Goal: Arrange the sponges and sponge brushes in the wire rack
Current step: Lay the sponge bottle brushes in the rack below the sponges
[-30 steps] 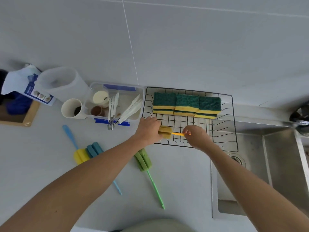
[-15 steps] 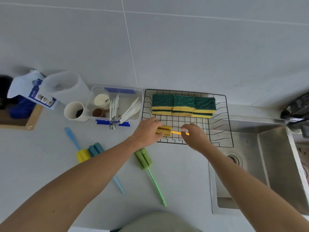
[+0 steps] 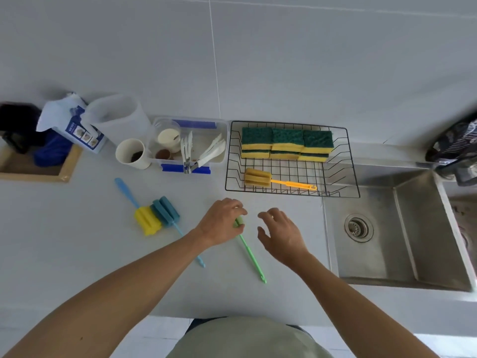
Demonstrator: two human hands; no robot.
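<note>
head view: left hand [image 3: 222,223] curled on green brush [image 3: 249,250], right hand [image 3: 280,235] open, holding nothing. lift by the sponge end, lay in rack [image 3: 343,161] beside orange brush [image 3: 273,180].

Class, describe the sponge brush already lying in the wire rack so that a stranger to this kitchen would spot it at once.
Find the black wire rack left of the steel sink. Along its near edge, in front of the green-and-yellow sponges, lies the orange-handled brush. It alone is in the rack; the other brushes lie on the counter.
</note>
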